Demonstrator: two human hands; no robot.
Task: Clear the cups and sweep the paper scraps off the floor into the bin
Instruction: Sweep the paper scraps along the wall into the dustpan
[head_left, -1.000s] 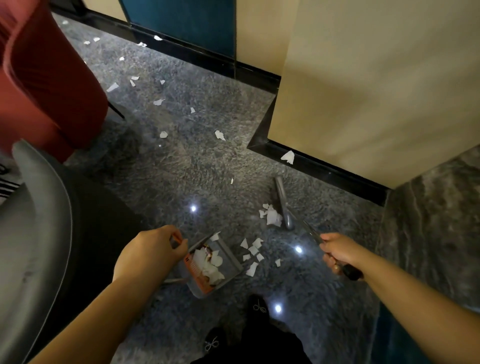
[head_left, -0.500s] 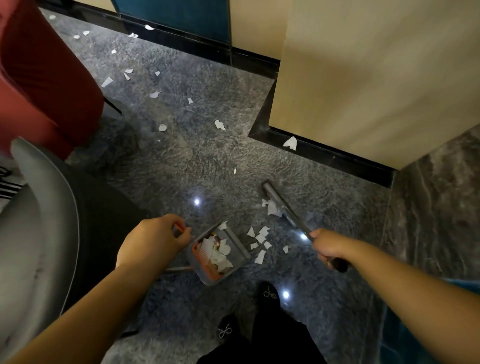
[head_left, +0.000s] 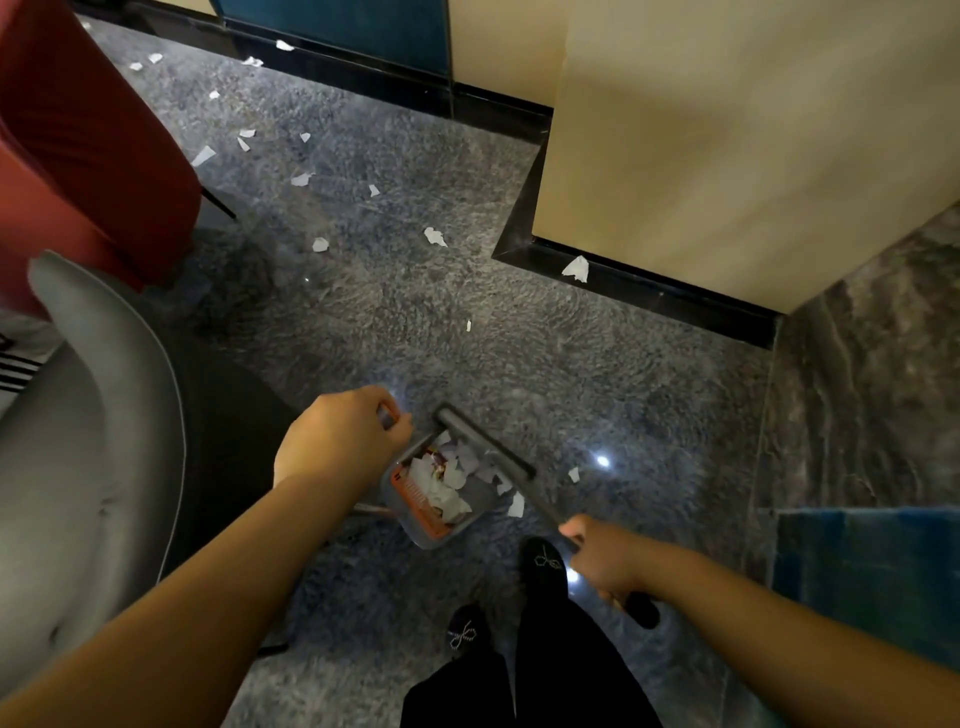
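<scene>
My left hand (head_left: 340, 439) grips the handle of a grey dustpan (head_left: 435, 530) that rests on the dark floor and holds several white paper scraps. My right hand (head_left: 605, 564) grips the dark handle of a broom, whose grey head (head_left: 483, 441) lies across the dustpan's mouth. Two loose scraps (head_left: 516, 505) lie just right of the pan. More paper scraps (head_left: 435, 236) are scattered over the floor farther away, one (head_left: 576, 268) against the black skirting. No cups are in view.
A grey chair (head_left: 104, 415) stands close on the left with a red chair (head_left: 88, 145) behind it. A beige wall corner (head_left: 727, 156) with black skirting juts in at the upper right. My black shoes (head_left: 543, 564) stand just behind the dustpan.
The broom head has swept left from the open floor up to the dustpan's mouth, pushing the scrap pile into the pan. My right hand has pulled back toward me.
</scene>
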